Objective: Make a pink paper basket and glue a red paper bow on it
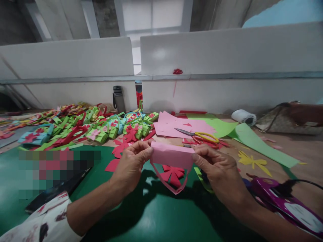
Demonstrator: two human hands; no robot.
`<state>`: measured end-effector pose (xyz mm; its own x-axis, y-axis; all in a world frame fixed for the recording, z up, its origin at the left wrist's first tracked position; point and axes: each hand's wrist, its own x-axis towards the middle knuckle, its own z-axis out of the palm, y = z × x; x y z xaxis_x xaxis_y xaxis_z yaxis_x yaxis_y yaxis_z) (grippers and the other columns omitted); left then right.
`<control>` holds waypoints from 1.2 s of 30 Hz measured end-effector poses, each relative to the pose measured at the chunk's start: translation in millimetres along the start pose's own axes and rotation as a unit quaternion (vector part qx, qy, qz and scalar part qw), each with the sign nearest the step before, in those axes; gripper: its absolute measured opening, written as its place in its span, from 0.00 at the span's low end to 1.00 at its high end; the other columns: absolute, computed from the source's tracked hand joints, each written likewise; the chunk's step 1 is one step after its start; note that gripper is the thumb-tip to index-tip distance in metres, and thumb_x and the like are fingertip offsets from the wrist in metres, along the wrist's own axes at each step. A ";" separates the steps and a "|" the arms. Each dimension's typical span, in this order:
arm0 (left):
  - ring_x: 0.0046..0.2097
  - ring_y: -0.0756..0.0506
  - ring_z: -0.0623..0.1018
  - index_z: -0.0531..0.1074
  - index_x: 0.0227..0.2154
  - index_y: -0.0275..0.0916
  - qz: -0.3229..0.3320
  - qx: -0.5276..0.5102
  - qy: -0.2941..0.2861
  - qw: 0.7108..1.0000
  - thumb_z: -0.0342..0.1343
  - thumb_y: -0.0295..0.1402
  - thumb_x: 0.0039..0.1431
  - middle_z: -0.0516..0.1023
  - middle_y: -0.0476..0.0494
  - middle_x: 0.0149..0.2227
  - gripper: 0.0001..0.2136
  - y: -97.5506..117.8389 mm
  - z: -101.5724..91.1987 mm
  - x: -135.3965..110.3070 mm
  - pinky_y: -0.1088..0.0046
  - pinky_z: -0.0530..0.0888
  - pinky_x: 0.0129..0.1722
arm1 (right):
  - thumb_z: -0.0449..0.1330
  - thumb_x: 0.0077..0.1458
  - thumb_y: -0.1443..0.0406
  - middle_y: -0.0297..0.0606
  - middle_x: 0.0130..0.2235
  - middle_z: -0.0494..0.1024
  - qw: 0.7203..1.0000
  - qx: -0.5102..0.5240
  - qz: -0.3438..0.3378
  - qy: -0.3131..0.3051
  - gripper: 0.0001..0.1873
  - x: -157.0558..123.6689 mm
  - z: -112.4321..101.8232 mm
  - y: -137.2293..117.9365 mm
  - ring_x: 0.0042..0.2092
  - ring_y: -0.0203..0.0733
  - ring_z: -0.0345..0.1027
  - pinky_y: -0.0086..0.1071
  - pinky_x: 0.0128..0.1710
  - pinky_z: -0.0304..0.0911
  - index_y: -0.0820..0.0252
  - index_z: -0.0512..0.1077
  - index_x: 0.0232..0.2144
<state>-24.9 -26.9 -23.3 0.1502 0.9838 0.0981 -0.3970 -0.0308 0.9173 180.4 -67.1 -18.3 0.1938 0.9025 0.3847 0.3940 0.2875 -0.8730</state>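
Note:
A small pink paper bag is stretched between my hands above a green mat. Its thin pink strap hangs below in a loop. My left hand pinches the bag's left end between thumb and fingers. The right end is pinched the same way by my right hand. Behind and below the strap lies a red paper flower. Scissors with yellow and red handles rest on pink paper sheets just beyond the bag.
Several finished-looking green and blue paper bags are heaped at the back left. A grey bottle stands by the white partition. To the right are a yellow paper cutout, a purple corded device and a handbag.

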 end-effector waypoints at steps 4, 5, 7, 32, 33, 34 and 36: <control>0.32 0.52 0.70 0.66 0.21 0.36 0.034 0.041 -0.018 0.998 0.62 0.32 0.49 0.72 0.51 0.28 0.10 2.5 -1.3 1.3 0.77 0.66 0.35 | 0.61 0.49 0.56 0.34 0.26 0.70 1.000 -0.003 -0.013 0.004 0.12 0.7 -0.4 -2.3 0.28 0.40 0.63 0.31 0.26 0.58 0.56 0.69 0.21; 0.35 0.51 0.71 0.67 0.21 0.36 0.049 0.066 -0.020 0.996 0.61 0.32 0.50 0.73 0.49 0.30 0.09 4.0 -1.8 1.9 0.77 0.67 0.36 | 0.60 0.49 0.56 0.34 0.26 0.71 1.000 -0.008 -0.018 0.006 0.12 0.9 -0.9 -2.9 0.28 0.40 0.63 0.32 0.26 0.58 0.56 0.69 0.21; 0.41 0.49 0.73 0.67 0.23 0.37 0.084 0.113 -0.024 0.990 0.61 0.31 0.50 0.75 0.46 0.36 0.08 7.1 -3.1 3.0 0.75 0.68 0.39 | 0.60 0.50 0.57 0.34 0.26 0.71 0.999 -0.020 -0.028 0.012 0.12 1.2 -2.0 -3.9 0.29 0.41 0.65 0.32 0.25 0.58 0.56 0.69 0.21; 0.29 0.40 0.79 0.69 0.45 0.30 -0.305 -0.139 -0.244 0.910 0.42 0.57 0.56 0.77 0.33 0.35 0.33 11.7 -15.4 10.4 0.66 0.75 0.19 | 0.52 0.55 0.75 0.32 0.32 0.81 0.781 -0.259 -0.568 -0.023 0.14 -1.7 -24.2 -17.4 0.36 0.37 0.76 0.46 0.61 0.47 0.53 0.69 0.38; 0.31 0.39 0.79 0.69 0.48 0.31 -0.297 -0.153 -0.258 0.907 0.47 0.54 0.56 0.77 0.33 0.37 0.30 9.7 -15.7 9.4 0.66 0.75 0.20 | 0.51 0.55 0.75 0.32 0.33 0.81 0.774 -0.273 -0.570 -0.030 0.15 -0.3 -22.8 -11.6 0.37 0.37 0.75 0.47 0.61 0.47 0.53 0.69 0.38; 0.33 0.39 0.79 0.68 0.49 0.32 -0.288 -0.157 -0.256 0.909 0.51 0.49 0.56 0.77 0.34 0.39 0.26 8.2 -15.9 8.4 0.67 0.76 0.22 | 0.51 0.55 0.75 0.33 0.34 0.81 0.769 -0.282 -0.573 -0.032 0.14 1.2 -21.3 -5.6 0.38 0.38 0.75 0.48 0.60 0.48 0.53 0.70 0.38; 0.35 0.41 0.79 0.70 0.46 0.32 -0.263 -0.147 -0.215 0.929 0.59 0.38 0.53 0.78 0.35 0.39 0.20 6.0 -15.5 6.6 0.68 0.76 0.29 | 0.53 0.54 0.75 0.37 0.36 0.81 0.758 -0.298 -0.579 -0.031 0.13 4.4 -17.6 5.3 0.40 0.41 0.75 0.50 0.57 0.52 0.55 0.70 0.37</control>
<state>-40.4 -17.8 -23.1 0.7166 0.6851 -0.1309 -0.3865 0.5462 0.7431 199.2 -67.2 -16.0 -0.6283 0.1741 0.7582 0.6068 0.7196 0.3376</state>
